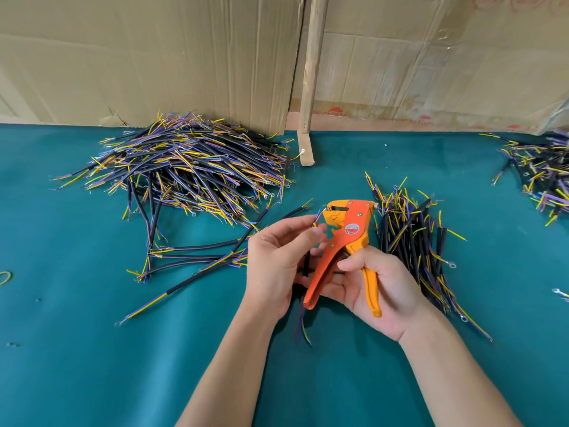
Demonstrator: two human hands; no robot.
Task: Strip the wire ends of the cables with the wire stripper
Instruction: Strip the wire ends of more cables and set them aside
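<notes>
My left hand (277, 257) and right hand (375, 291) are bare: no gloves, rings or watch. Both forearms run uncovered from the wrists to the picture's lower edge, no sleeve showing. My nails are short and plain; the left thumb's nail faces up.

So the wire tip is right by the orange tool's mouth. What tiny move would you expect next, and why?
Probably a squeeze of the handles. The left hand pinches a cable with its thin wire ends raised to the head of the wire stripper, which the right hand grips with the handles spread. Whether a wire already sits between the blades is too small to tell, so a slight push inward may come first.
</notes>
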